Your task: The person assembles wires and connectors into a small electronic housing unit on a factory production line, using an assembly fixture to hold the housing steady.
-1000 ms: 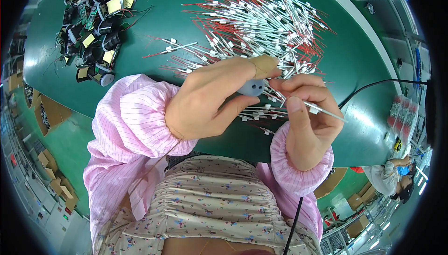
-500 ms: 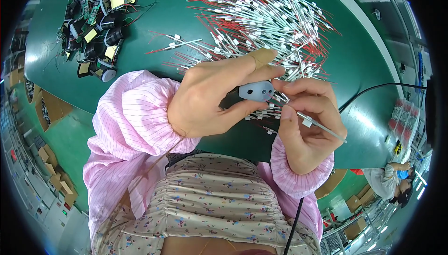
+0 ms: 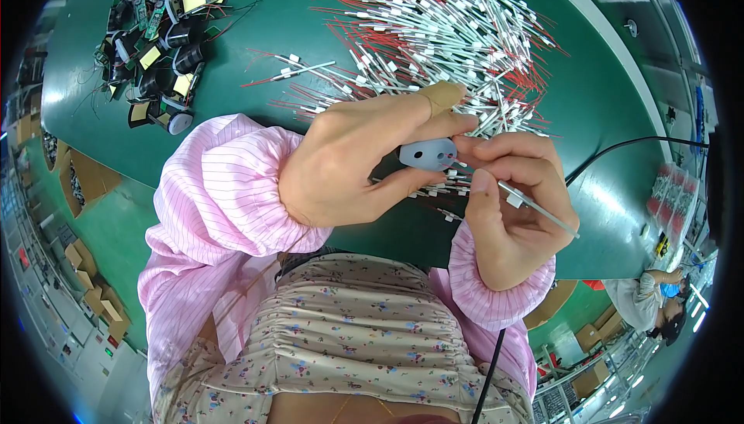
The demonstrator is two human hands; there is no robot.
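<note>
My left hand is closed around a grey-blue plastic housing with round holes in its end face. A tan band wraps one of that hand's fingers. Between thumb and fingers, my right hand pinches a thin whitish tube with a small white block on it. The tube slants down to the right across the palm. Its red wire end is at a hole in the housing; how far in it sits, I cannot tell. Behind my hands lies a pile of similar white tubes with red wires.
Black part assemblies with green circuit boards and yellow pads are heaped at the far left of the green table. A black cable runs in from the right. Bagged parts lie at the right edge; another person is beyond.
The housing has turned a little and shifted slightly right. The silvery wire section seen between the right fingers and the housing now shows less. Both hands keep their grip.
</note>
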